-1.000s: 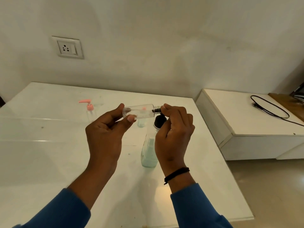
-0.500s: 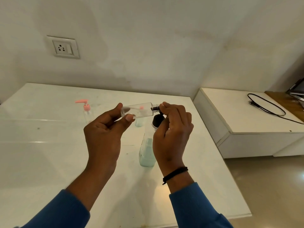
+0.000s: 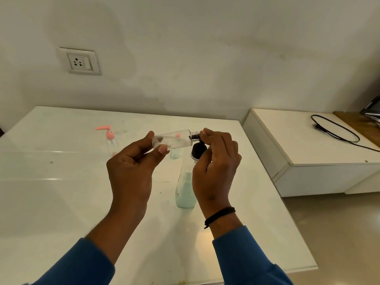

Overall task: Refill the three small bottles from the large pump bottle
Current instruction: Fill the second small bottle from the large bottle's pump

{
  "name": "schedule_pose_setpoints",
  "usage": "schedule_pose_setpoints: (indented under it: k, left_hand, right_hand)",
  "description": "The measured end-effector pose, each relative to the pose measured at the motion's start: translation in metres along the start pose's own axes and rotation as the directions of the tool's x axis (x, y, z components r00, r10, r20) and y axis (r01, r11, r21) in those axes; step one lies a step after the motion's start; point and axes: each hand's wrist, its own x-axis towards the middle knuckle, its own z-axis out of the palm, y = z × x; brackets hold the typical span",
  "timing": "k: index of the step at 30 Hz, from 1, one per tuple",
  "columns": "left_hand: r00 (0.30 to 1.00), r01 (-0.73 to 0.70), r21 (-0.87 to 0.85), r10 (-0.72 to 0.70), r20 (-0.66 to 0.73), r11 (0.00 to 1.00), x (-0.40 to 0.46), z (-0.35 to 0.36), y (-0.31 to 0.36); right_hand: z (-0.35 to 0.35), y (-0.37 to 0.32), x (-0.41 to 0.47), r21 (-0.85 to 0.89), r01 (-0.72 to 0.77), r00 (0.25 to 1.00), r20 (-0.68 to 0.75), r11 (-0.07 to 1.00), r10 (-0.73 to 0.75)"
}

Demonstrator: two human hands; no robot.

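**Holding a small clear bottle sideways above a white desk**

Seen from a head camera, 2 hands in blue sleeves are raised over a glossy white desk [image 3: 61, 202]. The left hand [image 3: 131, 171] holds a small clear bottle [image 3: 173, 139] on its side, thumb and fingertips curled round the base end. The right hand [image 3: 216, 161], with a black band [image 3: 219, 216] at the wrist, has its fingers curled in a pinch grip at the bottle's dark threaded neck [image 3: 194, 137]; whether a cap sits under those fingers cannot be told.

Below the hands, upright on the desk, stands a taller clear bottle [image 3: 185, 192] with a black top and pale green liquid in its lower part. Farther back are a small bottle with a pink pump [image 3: 110, 138] and, behind the held bottle, another small bottle [image 3: 174, 154] holding greenish liquid.

A wall socket [image 3: 81, 61] is on the left of the wall. A black cable [image 3: 337, 130] lies on a low white cabinet [image 3: 308, 157] to the right.
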Motion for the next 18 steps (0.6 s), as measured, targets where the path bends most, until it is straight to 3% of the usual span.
schedule_pose_setpoints:
  k: [18]
  left_hand:
    - [1.000,-0.004,0.015,0.003,0.002,1.000,0.001,0.000,-0.001]
  right_hand:
    - [0.000,0.007,-0.003,-0.018,0.021,1.000,0.001,1.000,-0.021]
